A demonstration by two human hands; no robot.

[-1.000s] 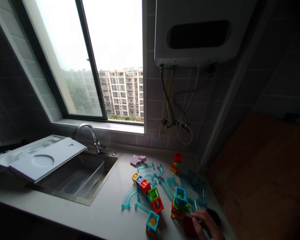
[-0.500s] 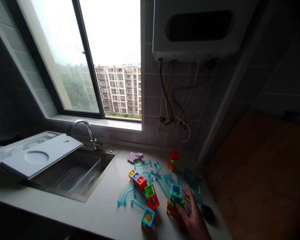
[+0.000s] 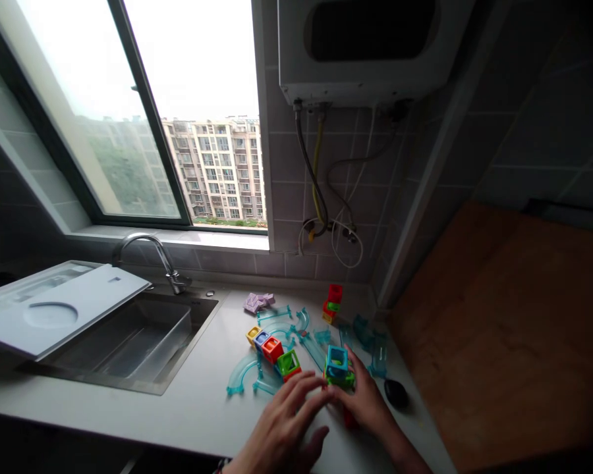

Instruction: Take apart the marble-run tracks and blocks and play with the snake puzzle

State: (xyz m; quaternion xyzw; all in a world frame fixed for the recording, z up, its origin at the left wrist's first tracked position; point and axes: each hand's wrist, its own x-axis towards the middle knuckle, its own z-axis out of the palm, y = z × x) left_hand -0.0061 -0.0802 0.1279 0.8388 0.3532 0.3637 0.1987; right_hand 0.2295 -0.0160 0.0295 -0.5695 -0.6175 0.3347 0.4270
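Observation:
A stack of hollow toy cubes (image 3: 337, 361), blue on top with green below it, stands at the right front of the counter. My right hand (image 3: 368, 401) is closed around the stack's right and near sides. My left hand (image 3: 289, 421) comes in from the left with fingers stretched and apart. Its fingertips are close to the lower part of the stack; whether they touch it I cannot tell. Just beyond my left hand lies a row of cubes, including a green cube (image 3: 288, 362) and an orange-red cube (image 3: 272, 349). My left hand hides the near end of that row.
Clear blue track pieces (image 3: 242, 374) lie around the cubes. Behind are purple pieces (image 3: 258, 302) and a small red, green and orange stack (image 3: 332, 304). A black mouse-shaped object (image 3: 396, 394) sits at right. The sink (image 3: 165, 388) is at left, partly under a white panel (image 3: 74, 309).
My left hand has come into view and reached toward the stack. My right hand now wraps the stack more closely. The whole view has shifted slightly.

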